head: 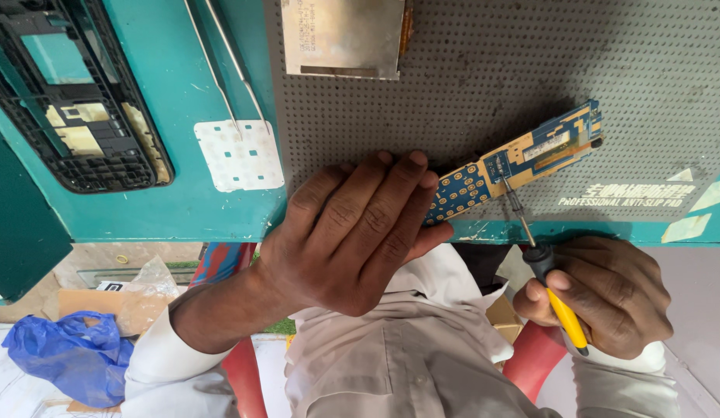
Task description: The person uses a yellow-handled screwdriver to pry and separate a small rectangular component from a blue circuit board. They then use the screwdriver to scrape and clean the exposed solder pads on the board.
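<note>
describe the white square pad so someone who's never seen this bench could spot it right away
Start at the teal workbench and find the left edge of the grey perforated mat. Just beside that edge, under the tips of the metal tweezers, lies the white keypad sheet. It is the only flat white square there, dotted with small teal squares, unlike the shiny metal plate on the mat.

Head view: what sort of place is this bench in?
Probably a small phone repair bench: a blue circuit board on a grey anti-slip mat, a soldering iron, tweezers, and an opened phone frame.
</note>
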